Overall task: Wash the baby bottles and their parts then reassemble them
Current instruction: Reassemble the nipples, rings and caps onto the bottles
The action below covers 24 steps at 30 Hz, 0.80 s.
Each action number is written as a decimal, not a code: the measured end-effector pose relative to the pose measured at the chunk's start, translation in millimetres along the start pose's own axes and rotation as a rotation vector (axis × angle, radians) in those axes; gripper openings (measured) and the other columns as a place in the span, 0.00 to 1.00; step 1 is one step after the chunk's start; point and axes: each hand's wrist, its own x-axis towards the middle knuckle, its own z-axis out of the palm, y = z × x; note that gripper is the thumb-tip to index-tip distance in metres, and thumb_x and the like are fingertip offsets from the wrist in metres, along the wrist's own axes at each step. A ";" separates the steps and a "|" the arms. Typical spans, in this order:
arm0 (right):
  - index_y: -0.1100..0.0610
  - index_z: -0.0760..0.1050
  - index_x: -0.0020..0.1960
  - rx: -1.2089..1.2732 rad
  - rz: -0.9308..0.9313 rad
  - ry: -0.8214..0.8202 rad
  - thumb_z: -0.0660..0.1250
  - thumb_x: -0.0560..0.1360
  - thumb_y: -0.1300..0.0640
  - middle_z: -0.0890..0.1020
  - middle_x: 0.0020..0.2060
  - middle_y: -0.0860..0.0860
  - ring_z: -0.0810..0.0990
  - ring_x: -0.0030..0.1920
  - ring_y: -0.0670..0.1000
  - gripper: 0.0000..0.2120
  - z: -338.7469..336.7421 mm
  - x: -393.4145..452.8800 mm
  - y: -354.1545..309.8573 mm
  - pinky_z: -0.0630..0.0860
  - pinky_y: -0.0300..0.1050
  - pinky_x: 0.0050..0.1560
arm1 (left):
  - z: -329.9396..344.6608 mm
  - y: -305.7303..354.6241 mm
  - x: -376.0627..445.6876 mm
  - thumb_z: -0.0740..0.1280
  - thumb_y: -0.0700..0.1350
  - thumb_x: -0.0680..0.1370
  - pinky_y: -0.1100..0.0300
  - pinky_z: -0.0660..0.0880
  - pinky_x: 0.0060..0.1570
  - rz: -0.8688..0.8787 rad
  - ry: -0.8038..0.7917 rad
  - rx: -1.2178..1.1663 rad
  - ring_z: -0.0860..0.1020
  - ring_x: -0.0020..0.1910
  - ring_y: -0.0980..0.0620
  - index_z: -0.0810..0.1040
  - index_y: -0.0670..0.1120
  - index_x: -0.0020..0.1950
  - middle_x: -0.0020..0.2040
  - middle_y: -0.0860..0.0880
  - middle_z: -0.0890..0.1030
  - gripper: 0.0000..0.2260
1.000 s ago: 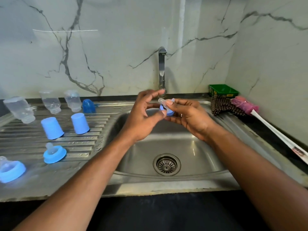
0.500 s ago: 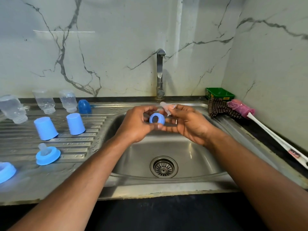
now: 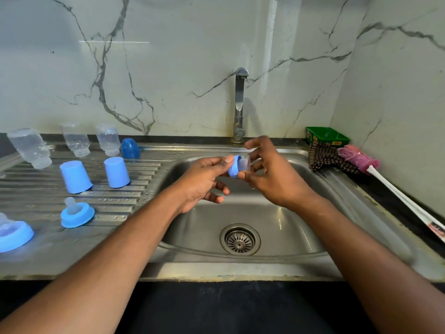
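Over the sink basin [image 3: 277,220], my left hand [image 3: 204,184] pinches a blue collar ring [image 3: 234,167] by its rim. My right hand [image 3: 272,172] holds the clear teat [image 3: 245,162] that sits in that ring, fingers curled round it. On the ribbed drainboard [image 3: 134,201] to the left stand three clear bottles upside down [image 3: 31,148] [image 3: 75,139] [image 3: 108,140], two light blue caps [image 3: 75,176] [image 3: 116,172], a darker blue cap [image 3: 130,148], and an assembled blue ring with teat [image 3: 77,213]. Another ring with teat [image 3: 13,235] lies at the left edge.
The tap [image 3: 239,104] rises behind the basin, with no water seen running. A green box [image 3: 326,137], a checked cloth [image 3: 325,159] and a pink bottle brush [image 3: 358,159] with a long white handle lie on the right counter. The drain [image 3: 239,239] is in the basin floor.
Both hands came down from the tap. The ring has turned from facing me to side-on, and the teat now sits in it, with my right fingers round the teat.
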 end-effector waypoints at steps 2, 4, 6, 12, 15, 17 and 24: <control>0.54 0.71 0.53 0.066 0.051 0.052 0.79 0.69 0.59 0.81 0.43 0.52 0.83 0.37 0.54 0.20 -1.7 0.3 -3.8 0.82 0.56 0.40 | 2.8 2.5 -1.0 0.63 0.51 0.81 0.62 0.73 0.24 0.002 0.018 -0.004 0.75 0.30 0.52 0.80 0.45 0.58 0.45 0.48 0.81 0.13; 0.56 0.75 0.50 0.112 0.080 0.077 0.80 0.67 0.58 0.84 0.43 0.56 0.83 0.31 0.55 0.17 -2.7 1.7 -5.6 0.80 0.54 0.36 | 4.4 3.4 -2.0 0.63 0.51 0.82 0.62 0.74 0.25 0.002 0.016 -0.051 0.75 0.30 0.52 0.78 0.45 0.59 0.42 0.48 0.81 0.12; 0.59 0.78 0.49 0.156 0.073 0.096 0.81 0.65 0.59 0.83 0.45 0.55 0.81 0.29 0.54 0.17 -2.0 2.6 -4.9 0.82 0.57 0.36 | 5.7 2.7 -2.3 0.62 0.51 0.82 0.62 0.74 0.24 -0.007 0.003 -0.112 0.74 0.30 0.51 0.76 0.43 0.63 0.40 0.48 0.81 0.15; 0.53 0.79 0.44 0.202 0.047 0.170 0.84 0.57 0.47 0.82 0.43 0.49 0.77 0.31 0.51 0.22 0.2 1.5 -3.7 0.80 0.58 0.36 | 11.2 3.4 -3.5 0.61 0.55 0.81 0.63 0.73 0.26 -0.018 -0.051 -0.195 0.73 0.29 0.53 0.78 0.45 0.61 0.34 0.51 0.79 0.17; 0.53 0.77 0.43 0.212 0.055 0.167 0.83 0.53 0.42 0.82 0.39 0.49 0.78 0.32 0.53 0.26 2.5 0.7 -0.4 0.81 0.61 0.37 | 12.4 1.7 -3.0 0.64 0.58 0.79 0.63 0.73 0.26 -0.035 0.043 -0.143 0.73 0.28 0.53 0.80 0.45 0.56 0.34 0.50 0.80 0.18; 0.55 0.78 0.44 0.196 0.055 0.157 0.83 0.55 0.44 0.83 0.38 0.51 0.81 0.35 0.56 0.25 3.6 -0.7 0.9 0.81 0.61 0.40 | 13.2 -0.5 -1.9 0.68 0.59 0.76 0.63 0.73 0.25 -0.036 0.160 -0.086 0.73 0.26 0.53 0.81 0.45 0.53 0.35 0.49 0.81 0.18; 0.60 0.77 0.54 0.350 0.134 0.200 0.81 0.65 0.63 0.83 0.40 0.54 0.84 0.36 0.49 0.21 3.0 3.0 0.4 0.83 0.50 0.45 | 9.5 0.1 -3.2 0.62 0.61 0.79 0.61 0.77 0.29 -0.040 0.062 -0.085 0.79 0.30 0.52 0.80 0.48 0.57 0.47 0.46 0.86 0.19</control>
